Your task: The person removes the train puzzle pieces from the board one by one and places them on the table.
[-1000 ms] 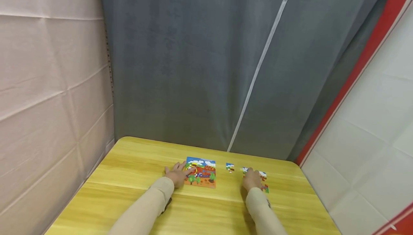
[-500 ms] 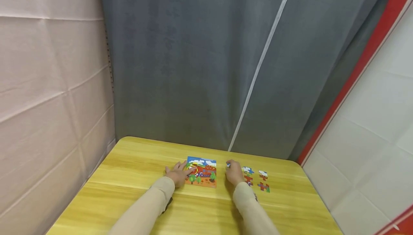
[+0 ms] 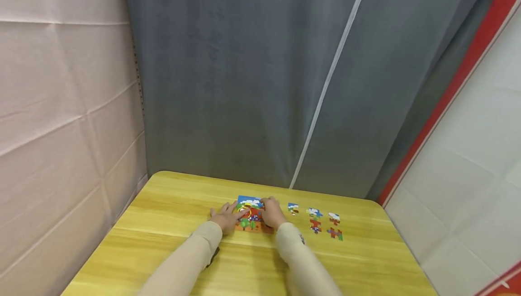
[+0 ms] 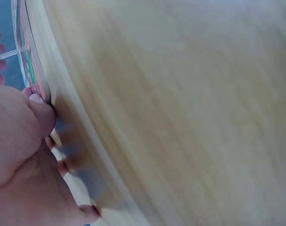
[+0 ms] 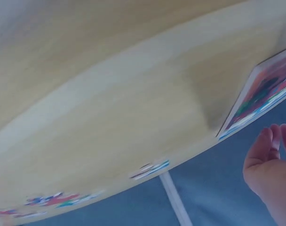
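A square jigsaw puzzle (image 3: 249,199), with blue sky, clouds, a red scene and green trees, lies on the yellow wood-grain table (image 3: 252,264). My left hand (image 3: 224,220) rests at its left edge, fingers spread, with a fingertip on the picture. Over the puzzle's right side, my right hand (image 3: 273,214) covers part of it with loosely bent fingers. In the right wrist view this hand (image 5: 274,174) hovers beside the puzzle (image 5: 267,89), and no piece shows between its fingers. The left wrist view has the left hand (image 4: 16,155) low on the tabletop.
Loose puzzle pieces lie right of the puzzle: one piece (image 3: 293,208) nearest to it, then a cloud piece (image 3: 314,213), a red piece (image 3: 315,226) and others farther right. A grey curtain (image 3: 228,83) hangs behind the table, with pale panels at both sides.
My right hand has moved left from the loose pieces, past the nearest one, to the puzzle's right side, uncovering the pieces. My left hand stays at the left edge.
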Demonstrator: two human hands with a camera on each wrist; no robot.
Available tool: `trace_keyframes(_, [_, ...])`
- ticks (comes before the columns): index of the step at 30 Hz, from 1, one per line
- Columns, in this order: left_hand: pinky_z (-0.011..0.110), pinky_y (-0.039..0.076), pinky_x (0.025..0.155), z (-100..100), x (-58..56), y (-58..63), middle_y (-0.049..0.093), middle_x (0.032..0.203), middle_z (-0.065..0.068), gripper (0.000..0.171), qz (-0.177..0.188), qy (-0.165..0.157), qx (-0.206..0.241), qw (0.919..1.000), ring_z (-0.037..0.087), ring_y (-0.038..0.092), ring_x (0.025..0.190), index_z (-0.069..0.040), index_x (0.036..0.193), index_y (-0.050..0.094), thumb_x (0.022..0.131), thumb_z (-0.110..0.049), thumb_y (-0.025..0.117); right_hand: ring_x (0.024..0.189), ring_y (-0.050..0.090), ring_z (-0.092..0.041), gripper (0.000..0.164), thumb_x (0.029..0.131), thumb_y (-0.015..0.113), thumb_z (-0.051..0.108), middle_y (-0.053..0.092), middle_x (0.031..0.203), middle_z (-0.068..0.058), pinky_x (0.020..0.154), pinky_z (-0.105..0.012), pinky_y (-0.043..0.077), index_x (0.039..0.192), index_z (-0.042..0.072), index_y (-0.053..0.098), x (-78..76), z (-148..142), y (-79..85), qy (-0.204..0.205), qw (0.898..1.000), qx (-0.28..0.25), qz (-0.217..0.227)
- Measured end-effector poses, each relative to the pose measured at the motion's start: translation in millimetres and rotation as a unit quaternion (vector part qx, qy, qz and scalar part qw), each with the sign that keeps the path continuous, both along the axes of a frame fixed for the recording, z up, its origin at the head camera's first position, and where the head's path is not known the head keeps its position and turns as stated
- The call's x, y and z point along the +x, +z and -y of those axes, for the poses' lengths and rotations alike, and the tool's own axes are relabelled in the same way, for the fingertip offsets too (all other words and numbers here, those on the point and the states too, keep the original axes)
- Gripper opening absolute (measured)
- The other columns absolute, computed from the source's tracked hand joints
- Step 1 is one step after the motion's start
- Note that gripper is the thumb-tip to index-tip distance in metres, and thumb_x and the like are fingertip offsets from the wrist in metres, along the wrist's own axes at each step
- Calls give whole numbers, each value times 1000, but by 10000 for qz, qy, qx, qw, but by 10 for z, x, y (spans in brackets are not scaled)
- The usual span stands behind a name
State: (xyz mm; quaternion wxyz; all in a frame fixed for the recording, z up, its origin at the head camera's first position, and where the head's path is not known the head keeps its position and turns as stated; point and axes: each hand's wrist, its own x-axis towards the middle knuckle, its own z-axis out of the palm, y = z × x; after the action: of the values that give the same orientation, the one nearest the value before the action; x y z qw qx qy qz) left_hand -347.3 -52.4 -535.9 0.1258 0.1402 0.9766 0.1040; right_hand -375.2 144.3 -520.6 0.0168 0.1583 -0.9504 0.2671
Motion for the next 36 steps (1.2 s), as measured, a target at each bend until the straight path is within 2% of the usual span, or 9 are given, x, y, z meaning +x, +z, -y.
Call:
trace_keyframes(8, [82,15,107,14,-3,-5,13,170,3,62,85,4,-41,10000,34,16,154,-48,158,28,107,-19,47,112,58,-37,33,98,67,6,60,117,-22,103,-53,48,129,-5,65,-45,141,-34,176,9994,177,233])
trace_keyframes(13, [82,15,108,17,50,64,14,170,5,59,106,-17,20,9999,34,16,154,-46,158,31,107,-20,47,113,61,-38,34,95,71,6,64,118,-22,102,-52,49,126,-5,66,-69,167,-104,438,9985,269,210])
trace_keyframes(19, [81,16,109,13,42,86,16,169,4,56,120,29,69,9999,34,17,154,-42,158,35,107,-23,49,106,65,-34,24,93,73,5,70,110,-17,95,-50,53,116,-4,72,-78,226,-160,565,9979,319,-28])
trace_keyframes(28, [85,13,104,18,-45,-103,16,169,6,59,-65,-26,218,9997,38,17,153,-46,157,34,107,-19,49,104,64,-32,30,93,76,19,66,108,-13,95,-48,54,117,2,74,-45,342,-229,190,9961,836,-226])
trace_keyframes(31, [85,13,105,24,-36,-76,20,168,7,56,-78,-38,364,9993,38,18,152,-40,157,38,106,-21,50,105,63,-33,31,92,77,20,65,109,-13,95,-49,53,118,4,73,-23,364,-222,64,9950,947,-301])
trace_keyframes(36, [83,13,107,72,-6,-53,23,168,7,53,-196,-90,595,9980,37,20,152,-31,158,40,106,-27,50,100,63,-32,29,91,79,22,64,106,-11,89,-49,56,116,7,74,-10,392,-247,-55,9933,1051,-480])
